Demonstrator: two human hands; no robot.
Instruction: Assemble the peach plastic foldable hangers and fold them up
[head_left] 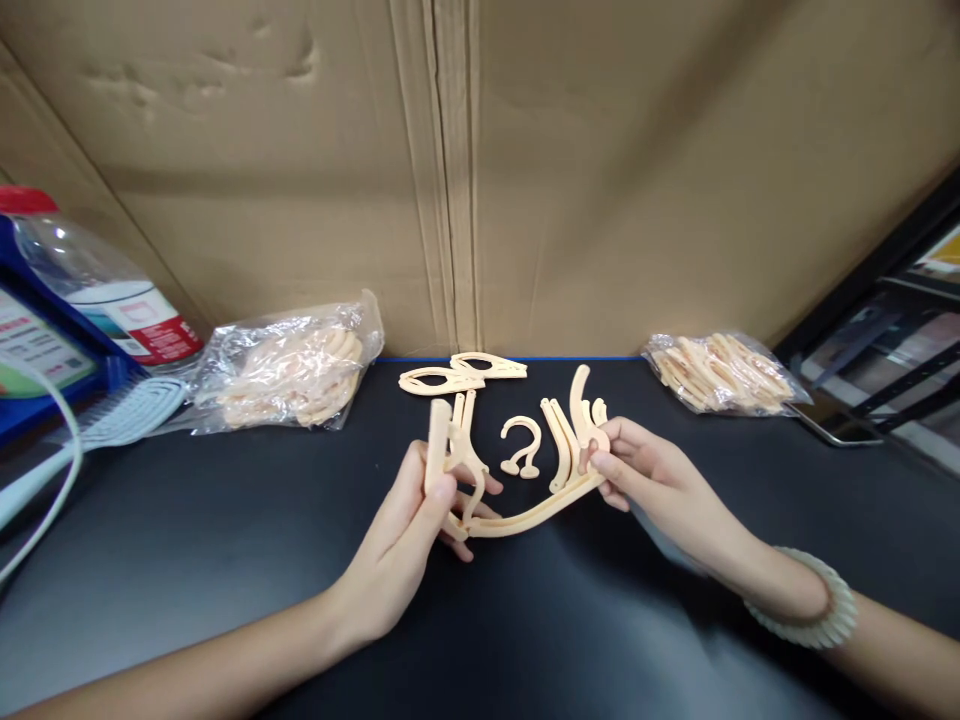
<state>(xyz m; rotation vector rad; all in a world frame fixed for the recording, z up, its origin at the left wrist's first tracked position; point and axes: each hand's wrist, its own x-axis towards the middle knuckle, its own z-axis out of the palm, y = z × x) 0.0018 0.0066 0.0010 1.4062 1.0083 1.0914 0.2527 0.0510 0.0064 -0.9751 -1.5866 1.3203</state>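
Both hands hold a cream plastic hanger frame just above the black table. My left hand is closed round its left upright end, thumb pressed on the piece. My right hand pinches the right end, where several curved arms stick up. A small cream hook piece lies on the table between the hands. Two flat cream loop-shaped parts lie further back near the cardboard wall.
A clear bag of cream parts lies back left, another bag back right. A plastic bottle, blue bin and white cable crowd the left. A cardboard wall closes the back. Dark shelving stands right.
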